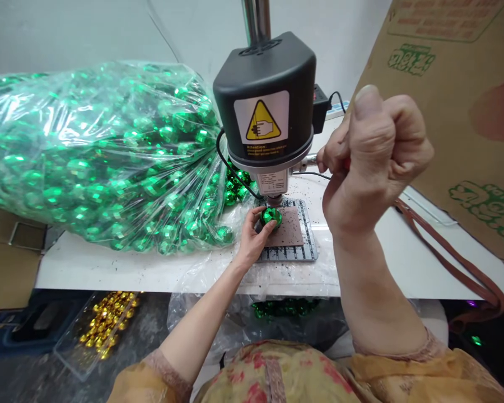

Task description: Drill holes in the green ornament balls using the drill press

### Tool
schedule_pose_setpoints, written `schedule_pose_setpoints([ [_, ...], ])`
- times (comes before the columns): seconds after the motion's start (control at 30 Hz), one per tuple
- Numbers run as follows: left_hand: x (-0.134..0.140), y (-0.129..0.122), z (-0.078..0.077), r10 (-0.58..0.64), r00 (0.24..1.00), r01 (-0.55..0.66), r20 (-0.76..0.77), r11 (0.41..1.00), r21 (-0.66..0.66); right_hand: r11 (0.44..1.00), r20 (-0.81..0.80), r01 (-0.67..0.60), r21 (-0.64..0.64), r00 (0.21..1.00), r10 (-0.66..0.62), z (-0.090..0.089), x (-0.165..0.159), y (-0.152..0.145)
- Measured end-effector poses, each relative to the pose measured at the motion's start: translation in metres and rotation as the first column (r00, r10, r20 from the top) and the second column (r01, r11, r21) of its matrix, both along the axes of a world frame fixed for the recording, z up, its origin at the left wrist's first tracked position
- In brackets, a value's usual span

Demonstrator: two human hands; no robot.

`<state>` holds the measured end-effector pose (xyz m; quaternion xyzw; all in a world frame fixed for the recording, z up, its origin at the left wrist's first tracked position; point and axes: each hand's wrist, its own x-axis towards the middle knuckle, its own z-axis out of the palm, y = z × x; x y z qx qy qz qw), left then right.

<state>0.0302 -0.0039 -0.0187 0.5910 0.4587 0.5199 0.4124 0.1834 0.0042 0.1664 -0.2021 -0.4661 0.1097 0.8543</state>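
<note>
My left hand [251,239] pinches a shiny green faceted ball [271,216] between thumb and fingers, under the chuck [274,199] of a small bench drill press [265,106]. Beneath the ball lies a brownish square pad [292,226] on the slotted grey base plate [311,246]. My right hand [373,159] is raised at the machine's right side, its fingers closed round the end of the feed handle [309,161]. Most of that grip is hidden behind the fist. Whether the drill bit touches the ball cannot be seen.
A big clear bag [109,157] of green balls fills the table's left side. Dark shavings dot the white table [121,268]. A cardboard box [457,112] and brown strap [457,263] are at right. Below left, a clear bin [73,358] holds gold balls [109,319].
</note>
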Motion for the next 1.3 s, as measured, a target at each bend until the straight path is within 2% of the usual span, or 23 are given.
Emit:
schedule_pose_setpoints([
  [0.1, 0.001, -0.001, -0.003, 0.018, 0.997, -0.016, -0.081, 1.000, 0.018, 0.999, 0.008, 0.049, -0.019, 0.999, -0.049, 0.000, -0.001, 0.001],
  [0.2, 0.002, -0.002, -0.005, 0.031, 0.985, -0.021, -0.171, 0.998, 0.063, 1.000, -0.009, 0.012, 0.027, 1.000, -0.012, 0.000, -0.001, 0.000],
  [0.3, 0.004, -0.003, -0.005, 0.025, 0.975, 0.002, -0.220, 0.993, 0.120, 1.000, -0.014, 0.002, 0.018, 1.000, -0.002, 0.001, -0.001, -0.002],
  [0.43, 0.005, -0.004, -0.003, -0.013, 0.971, 0.042, -0.237, 0.992, 0.121, 1.000, -0.003, 0.000, -0.021, 1.000, 0.000, -0.001, -0.002, -0.004],
  [0.6, 0.004, -0.004, -0.004, -0.006, 0.970, 0.038, -0.244, 0.991, 0.127, 0.999, -0.023, 0.021, 0.038, 1.000, -0.020, -0.014, -0.004, -0.007],
  [0.87, 0.005, -0.006, -0.003, 0.008, 0.969, 0.030, -0.249, 0.988, 0.149, 0.984, -0.003, 0.118, 0.137, 0.993, -0.119, -0.028, -0.006, -0.005],
  [1.1, 0.006, -0.008, -0.002, -0.003, 0.971, 0.043, -0.241, 0.985, 0.164, 0.984, 0.004, 0.131, 0.121, 0.991, -0.133, -0.036, -0.006, -0.008],
  [1.3, 0.005, -0.008, -0.002, -0.014, 0.973, 0.054, -0.228, 0.985, 0.167, 0.977, 0.011, 0.126, 0.173, 0.991, -0.130, -0.044, -0.005, -0.007],
])
